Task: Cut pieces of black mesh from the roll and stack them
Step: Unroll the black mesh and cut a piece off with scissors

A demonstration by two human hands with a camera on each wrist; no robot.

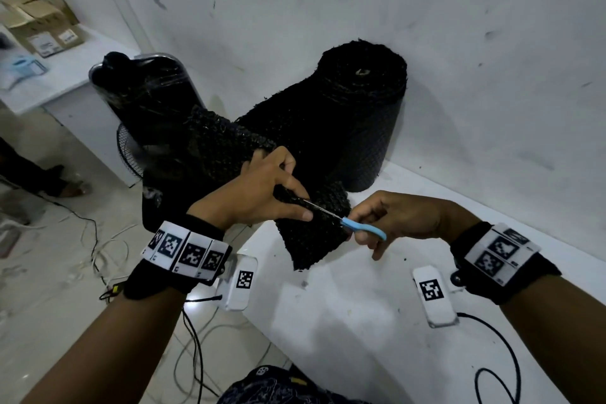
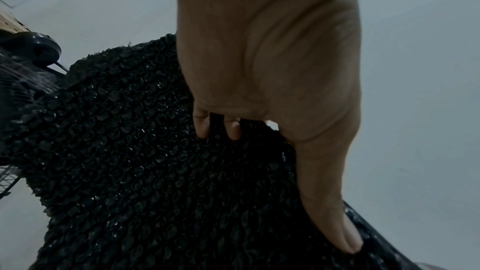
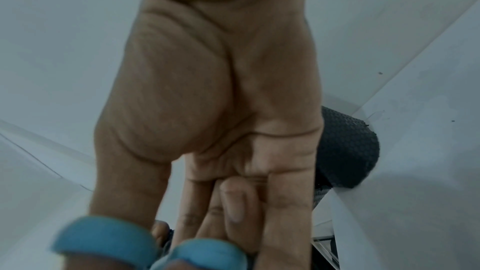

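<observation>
A big roll of black mesh stands upright on the white table against the wall. A strip of mesh runs from it toward me and hangs over the table's left edge. My left hand grips this strip from above, thumb on top and fingers curled under it. My right hand holds blue-handled scissors, whose blades lie across the mesh just under my left thumb. In the right wrist view the blue handles sit around my thumb and fingers, with the roll behind.
A second black roll wrapped in clear plastic stands left of the table, above a wire fan guard. Cardboard boxes sit on a far-left table. Cables lie on the floor. A person's feet show at left.
</observation>
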